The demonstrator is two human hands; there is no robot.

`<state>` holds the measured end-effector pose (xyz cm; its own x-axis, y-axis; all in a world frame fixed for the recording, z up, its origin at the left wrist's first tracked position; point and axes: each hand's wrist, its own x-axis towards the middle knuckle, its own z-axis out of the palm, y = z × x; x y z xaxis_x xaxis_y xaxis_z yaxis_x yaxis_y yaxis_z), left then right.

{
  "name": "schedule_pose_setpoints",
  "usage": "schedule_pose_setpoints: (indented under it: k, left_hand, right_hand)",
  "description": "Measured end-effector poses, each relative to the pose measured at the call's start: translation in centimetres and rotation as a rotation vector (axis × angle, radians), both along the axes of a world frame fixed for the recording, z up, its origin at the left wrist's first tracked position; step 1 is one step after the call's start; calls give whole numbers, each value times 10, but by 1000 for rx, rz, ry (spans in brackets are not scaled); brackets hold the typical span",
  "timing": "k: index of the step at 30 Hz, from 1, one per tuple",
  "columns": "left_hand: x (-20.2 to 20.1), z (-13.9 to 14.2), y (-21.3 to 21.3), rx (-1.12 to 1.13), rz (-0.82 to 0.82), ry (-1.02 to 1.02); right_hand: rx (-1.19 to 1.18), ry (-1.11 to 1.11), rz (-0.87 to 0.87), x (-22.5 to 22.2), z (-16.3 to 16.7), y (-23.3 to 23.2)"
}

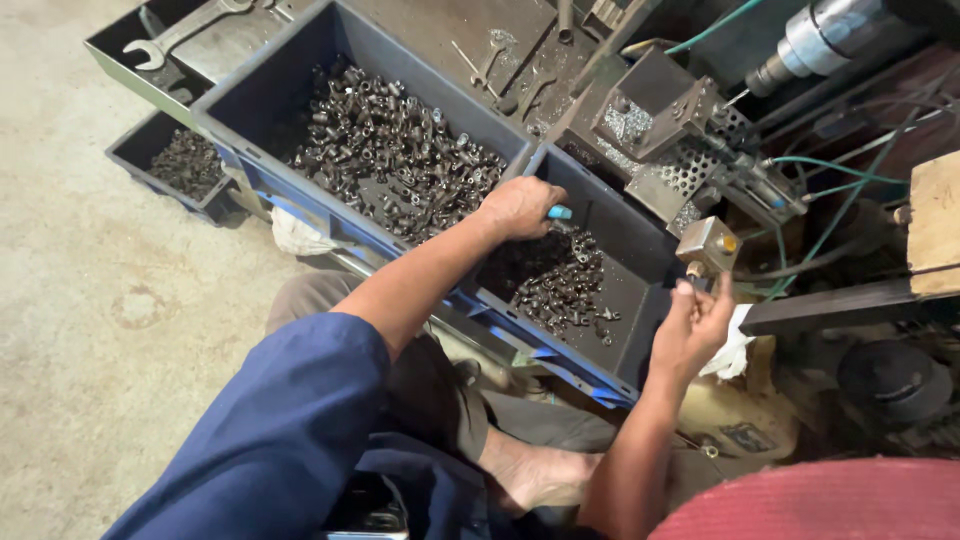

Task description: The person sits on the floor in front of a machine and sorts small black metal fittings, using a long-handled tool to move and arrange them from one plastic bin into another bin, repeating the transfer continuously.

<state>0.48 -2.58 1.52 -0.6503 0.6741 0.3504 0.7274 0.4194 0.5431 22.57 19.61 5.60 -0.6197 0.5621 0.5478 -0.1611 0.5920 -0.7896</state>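
My left hand (518, 206) is closed around a blue-handled tool (559, 212) and rests on the rim between two dark plastic bins. The large bin (290, 60) holds a heap of small metal fittings (395, 150). The smaller bin (650, 250) beneath my hand holds a thinner pile of the same fittings (565, 285). My right hand (693, 325) is raised at a small square metal block (708, 243) on the machine, fingers pinched on a small part at its lower end.
A perforated metal chute (690, 170) and green hoses (830, 165) belong to the machine at the right. Spanners (175, 35) lie in a tray at top left, another small bin of fittings (185, 160) beside it. White rags (298, 235) lie nearby. Concrete floor at left.
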Motion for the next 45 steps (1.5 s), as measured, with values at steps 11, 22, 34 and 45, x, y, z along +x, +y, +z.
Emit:
schedule_pose_setpoints:
  k: [11,22,34,45]
  left_hand:
    - [3,-4,-3,10,-83,91]
    - [-2,11,-68,34,109,232]
    - [-88,-5,-205,-445,589,286]
    - [-88,-41,-207,-822,641,40]
  right_hand:
    - [480,-208,-157,45,-35,-76]
    - [652,-263,-261,40,-64,-70]
    - [599,-216,-256,42,-51,-75]
    - [503,-245,-216,42,-56,-73]
